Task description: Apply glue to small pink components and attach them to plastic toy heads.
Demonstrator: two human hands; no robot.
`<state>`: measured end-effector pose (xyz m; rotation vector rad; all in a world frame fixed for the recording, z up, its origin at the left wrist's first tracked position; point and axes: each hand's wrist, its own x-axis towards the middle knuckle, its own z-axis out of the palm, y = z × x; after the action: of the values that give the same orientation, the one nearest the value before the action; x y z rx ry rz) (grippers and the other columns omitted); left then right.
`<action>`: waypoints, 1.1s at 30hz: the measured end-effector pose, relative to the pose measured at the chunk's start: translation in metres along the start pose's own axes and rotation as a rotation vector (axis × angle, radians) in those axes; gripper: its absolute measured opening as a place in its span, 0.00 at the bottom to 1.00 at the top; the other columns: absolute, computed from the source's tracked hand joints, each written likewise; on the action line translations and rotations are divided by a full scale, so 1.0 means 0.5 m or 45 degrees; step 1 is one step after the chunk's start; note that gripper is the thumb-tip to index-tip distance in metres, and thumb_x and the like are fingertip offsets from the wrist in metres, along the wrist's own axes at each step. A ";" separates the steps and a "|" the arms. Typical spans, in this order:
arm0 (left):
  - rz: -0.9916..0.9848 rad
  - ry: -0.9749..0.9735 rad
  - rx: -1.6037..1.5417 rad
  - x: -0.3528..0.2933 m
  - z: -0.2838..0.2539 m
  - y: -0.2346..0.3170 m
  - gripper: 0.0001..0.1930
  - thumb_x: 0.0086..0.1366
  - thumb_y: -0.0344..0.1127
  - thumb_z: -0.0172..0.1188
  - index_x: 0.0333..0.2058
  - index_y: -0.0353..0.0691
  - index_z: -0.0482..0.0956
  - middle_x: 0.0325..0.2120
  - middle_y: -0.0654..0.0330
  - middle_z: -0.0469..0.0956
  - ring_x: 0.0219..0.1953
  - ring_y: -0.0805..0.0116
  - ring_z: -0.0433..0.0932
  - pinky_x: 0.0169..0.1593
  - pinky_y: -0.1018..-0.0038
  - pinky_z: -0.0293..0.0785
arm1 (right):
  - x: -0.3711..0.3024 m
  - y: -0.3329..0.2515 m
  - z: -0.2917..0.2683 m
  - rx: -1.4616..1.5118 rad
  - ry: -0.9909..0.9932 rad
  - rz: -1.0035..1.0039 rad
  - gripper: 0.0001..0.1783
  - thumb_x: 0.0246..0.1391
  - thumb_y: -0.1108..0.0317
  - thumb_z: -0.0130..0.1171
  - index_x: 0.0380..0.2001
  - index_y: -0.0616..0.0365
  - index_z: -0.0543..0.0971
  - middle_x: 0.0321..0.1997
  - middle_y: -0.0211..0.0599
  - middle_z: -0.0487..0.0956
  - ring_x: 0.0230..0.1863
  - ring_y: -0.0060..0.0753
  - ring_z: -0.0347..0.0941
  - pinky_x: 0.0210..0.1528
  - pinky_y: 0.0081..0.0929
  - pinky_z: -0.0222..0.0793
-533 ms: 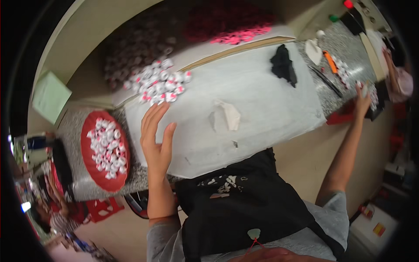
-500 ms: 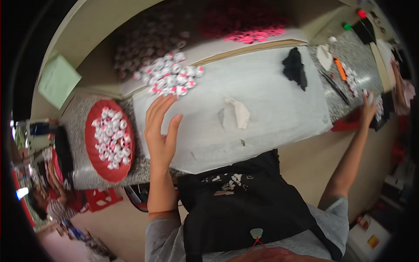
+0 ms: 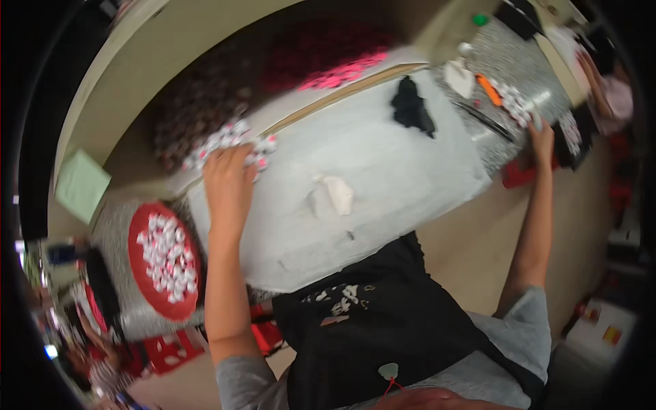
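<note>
My left hand (image 3: 229,174) reaches onto a pile of small white-and-pink ring-shaped pieces (image 3: 222,139) at the back left of a white sheet (image 3: 383,157). Its fingers are bent together over the pieces, and the fingertips are partly hidden among them. Out at the far right, my right hand (image 3: 542,140) is closed at the counter's edge, with a small pale piece (image 3: 537,123) at its fingertips. More small white pieces (image 3: 512,102) lie just beyond that hand. A red oval dish (image 3: 189,311) on the left holds many white-and-pink pieces.
A crumpled off-white cloth (image 3: 338,195) and a black cloth (image 3: 412,109) lie on the sheet. Pink pieces (image 3: 348,68) are heaped behind it. Beside the sheet are a black pen-like tool (image 3: 485,121), an orange-handled tool (image 3: 488,90) and a pale cloth (image 3: 459,77). Other people sit on both sides.
The view has tilted and shifted. My left hand has gone forward onto the pile, its fingers now bent. My right hand stays by the pieces at the right edge.
</note>
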<state>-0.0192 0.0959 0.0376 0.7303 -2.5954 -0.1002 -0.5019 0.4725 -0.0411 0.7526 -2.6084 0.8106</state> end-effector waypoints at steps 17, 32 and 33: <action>-0.052 -0.143 0.111 0.015 -0.014 0.042 0.15 0.45 0.26 0.54 0.36 0.38 0.70 0.29 0.57 0.69 0.36 0.61 0.64 0.43 0.69 0.57 | -0.013 -0.082 -0.045 0.180 -0.032 0.253 0.19 0.34 0.59 0.58 0.31 0.58 0.73 0.29 0.41 0.74 0.32 0.34 0.70 0.36 0.25 0.62; -0.059 -0.153 0.108 0.016 -0.016 0.049 0.16 0.44 0.25 0.54 0.36 0.39 0.70 0.30 0.57 0.70 0.38 0.61 0.64 0.45 0.68 0.56 | 0.038 -0.074 -0.043 0.316 -0.052 0.185 0.19 0.36 0.62 0.57 0.33 0.61 0.73 0.28 0.39 0.74 0.31 0.29 0.70 0.36 0.23 0.62; -0.062 -0.153 0.116 0.015 -0.016 0.048 0.16 0.44 0.25 0.54 0.37 0.39 0.70 0.30 0.57 0.70 0.38 0.61 0.64 0.45 0.68 0.56 | 0.046 -0.079 -0.041 0.214 -0.040 0.142 0.19 0.36 0.62 0.57 0.33 0.61 0.73 0.27 0.40 0.74 0.30 0.30 0.70 0.36 0.23 0.62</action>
<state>-0.0331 0.1131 0.0520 0.8442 -2.7113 -0.0425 -0.4958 0.4480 0.0018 0.6730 -2.6546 1.0695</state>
